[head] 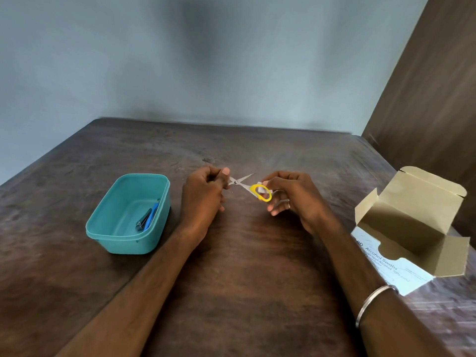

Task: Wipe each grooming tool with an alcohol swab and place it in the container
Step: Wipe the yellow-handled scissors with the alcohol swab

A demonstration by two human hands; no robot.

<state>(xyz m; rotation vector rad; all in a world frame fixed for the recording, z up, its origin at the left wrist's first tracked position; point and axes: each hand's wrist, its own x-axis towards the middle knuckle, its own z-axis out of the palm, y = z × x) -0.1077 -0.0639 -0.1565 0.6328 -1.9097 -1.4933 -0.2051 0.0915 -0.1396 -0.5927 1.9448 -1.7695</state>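
Wiping the little scissors before they join the other tools in the tub.

My left hand (203, 191) has its fingers curled tight round the blade end of the scissors (244, 185), pinching just by the pivot so the thin steel blades stay splayed and steady above the bench (244, 266). My right hand (291, 194) pinches the white swab (261, 189) against the smooth yellow plastic loop, I reckon to rub that handle clean; the other loop I cannot make out. To my left sits the teal plastic tub (103, 228), round-cornered and glossy, already holding a metal nail clipper (143, 221) and a slim blue tool (152, 215). On my right the cardboard swab box (412, 228) lies with its flaps open, within easy reach for another swab.
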